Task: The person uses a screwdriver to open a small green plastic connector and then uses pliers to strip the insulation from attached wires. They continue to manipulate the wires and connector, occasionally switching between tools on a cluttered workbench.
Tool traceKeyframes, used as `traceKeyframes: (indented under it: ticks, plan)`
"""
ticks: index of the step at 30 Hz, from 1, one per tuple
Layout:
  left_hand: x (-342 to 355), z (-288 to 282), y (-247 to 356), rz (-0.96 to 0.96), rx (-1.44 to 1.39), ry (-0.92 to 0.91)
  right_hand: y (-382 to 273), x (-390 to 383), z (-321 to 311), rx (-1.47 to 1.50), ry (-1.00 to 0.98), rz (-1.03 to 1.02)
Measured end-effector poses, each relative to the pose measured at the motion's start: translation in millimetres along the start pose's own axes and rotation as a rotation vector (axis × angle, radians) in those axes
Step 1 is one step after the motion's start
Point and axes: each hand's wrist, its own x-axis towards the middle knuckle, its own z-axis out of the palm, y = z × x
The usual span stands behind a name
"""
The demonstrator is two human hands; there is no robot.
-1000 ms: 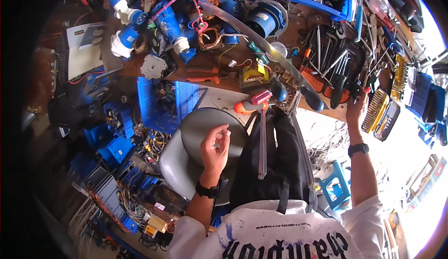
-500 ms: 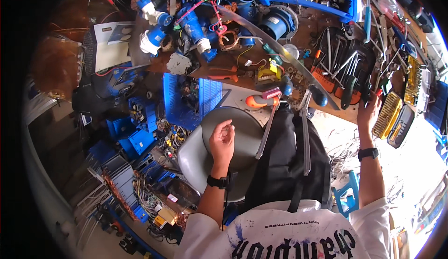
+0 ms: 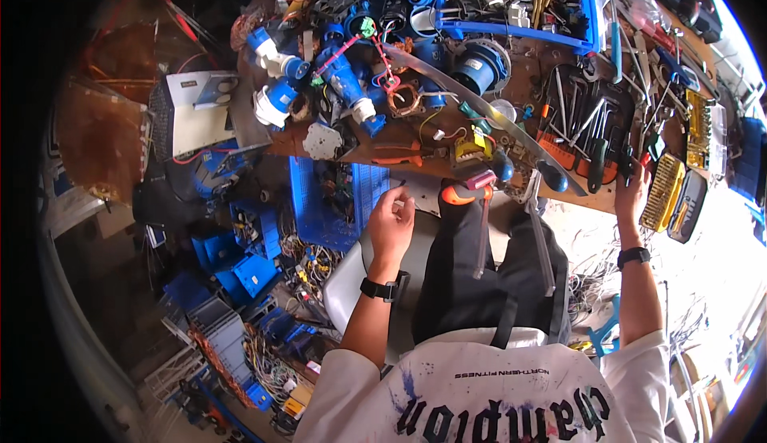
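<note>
My left hand (image 3: pixel 391 226) hangs over my lap, below the bench's near edge. Its fingers are loosely bent and apart, with no held thing that I can see. A small dark bit shows just above its fingertips; I cannot tell what it is. At the bench's right front edge, the fingers of my right hand (image 3: pixel 630 196) close around a dark-handled tool (image 3: pixel 627 162), mostly hidden. Beside it lies a screwdriver (image 3: pixel 655 146) with a green handle. The yellow bit set (image 3: pixel 663 193) sits just right of that hand. Black hex keys (image 3: pixel 598 127) lie to its left.
An orange-handled tool (image 3: pixel 463 194) and two pale bars (image 3: pixel 543 251) lie by my legs. Blue plugs (image 3: pixel 276 101) and a motor-like blue cylinder (image 3: pixel 477 70) crowd the bench, with a blue crate (image 3: pixel 523 31) behind. Blue bins (image 3: pixel 240 267) and cables stand on the left.
My left hand has moved a little up and right, nearer the bench edge. The right hand stays by the tools. My legs and the view have shifted slightly.
</note>
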Motion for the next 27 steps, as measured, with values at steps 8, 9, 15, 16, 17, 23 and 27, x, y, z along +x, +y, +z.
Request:
traceKeyframes:
  ticks: [8,9,15,16,17,23,27]
  plan:
    - [106.1,38.8,0.2,0.156,-0.422,-0.303,28.1,-18.7,-1.3,0.048,-0.12,0.082]
    - [116.5,42.8,5.3,-0.077,-0.564,-0.466,37.1,-22.8,0.1,0.049,-0.108,0.081]
    - [172.6,80.5,46.6,-0.327,-0.578,-0.706,52.3,-30.9,6.7,0.118,-0.068,0.173]
    - [179.3,81.2,48.5,-0.327,-0.541,-0.76,40.5,-27.6,7.0,-0.08,-0.071,0.118]
    - [183.4,82.2,48.0,-0.373,-0.568,-0.765,25.3,-23.8,5.1,-0.035,-0.092,0.151]
    - [202.7,86.8,64.8,-0.584,-0.527,-0.812,8.1,-17.7,-1.6,-0.008,-0.084,0.19]
    - [203.2,90.7,66.4,-0.675,-0.588,-0.666,1.1,-16.5,-1.3,-0.058,-0.077,0.213]
